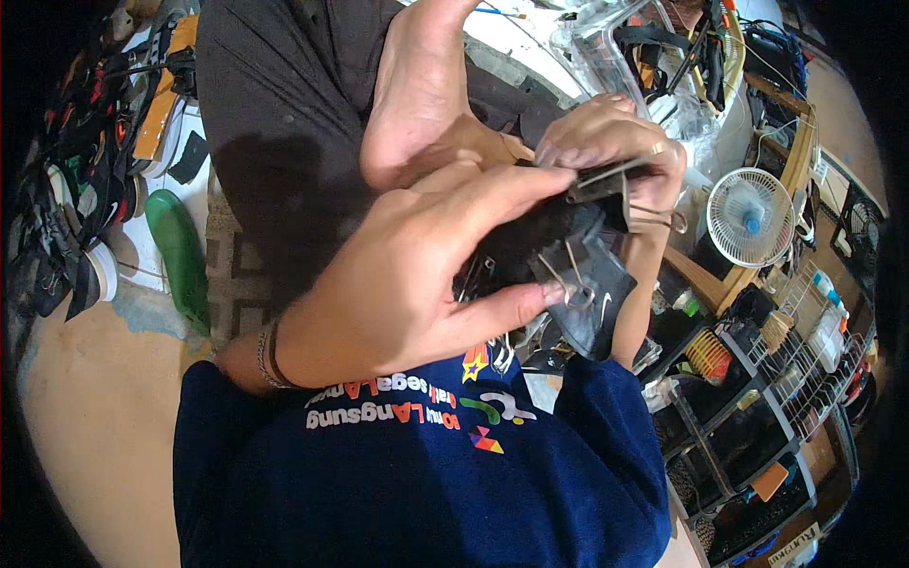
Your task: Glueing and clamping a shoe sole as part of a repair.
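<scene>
In front of my chest I hold a black shoe upper (606, 301), partly hidden by my fingers, with a small white mark on its side. My left hand (407, 260) grips it from the left, thumb against the wire handles of a binder clip (574, 295) and fingers over the far part. From the far right side my right hand (606, 142) curls around the upper's end. Close to its fingers a second binder clip (623, 194), slightly blurred, sits on the edge with its wire handles sticking out. More metal clips (507, 352) show below the upper, largely covered.
My bare foot (417, 104) and dark-trousered leg (275, 104) lie just beyond my hands. To the left are a green shoe-shaped piece (175, 251) and a pile of shoes (80, 227). A white fan (751, 218) and a wire rack (805, 350) stand right; clear plastic (601, 57) lies far right.
</scene>
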`<action>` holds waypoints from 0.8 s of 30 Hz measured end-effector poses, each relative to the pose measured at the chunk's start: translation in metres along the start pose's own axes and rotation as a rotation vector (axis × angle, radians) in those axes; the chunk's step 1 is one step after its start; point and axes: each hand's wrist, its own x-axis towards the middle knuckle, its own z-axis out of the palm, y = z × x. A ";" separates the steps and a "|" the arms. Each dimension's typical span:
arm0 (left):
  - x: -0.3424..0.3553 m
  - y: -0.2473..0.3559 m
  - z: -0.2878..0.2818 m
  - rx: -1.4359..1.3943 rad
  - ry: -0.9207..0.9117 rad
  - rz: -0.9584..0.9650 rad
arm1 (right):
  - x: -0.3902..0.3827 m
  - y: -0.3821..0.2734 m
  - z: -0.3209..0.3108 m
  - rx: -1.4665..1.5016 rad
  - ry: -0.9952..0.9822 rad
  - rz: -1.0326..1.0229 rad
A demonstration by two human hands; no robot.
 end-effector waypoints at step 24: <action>-0.010 -0.039 -0.027 0.000 0.117 -0.064 | 0.023 -0.015 0.021 -0.550 0.013 0.264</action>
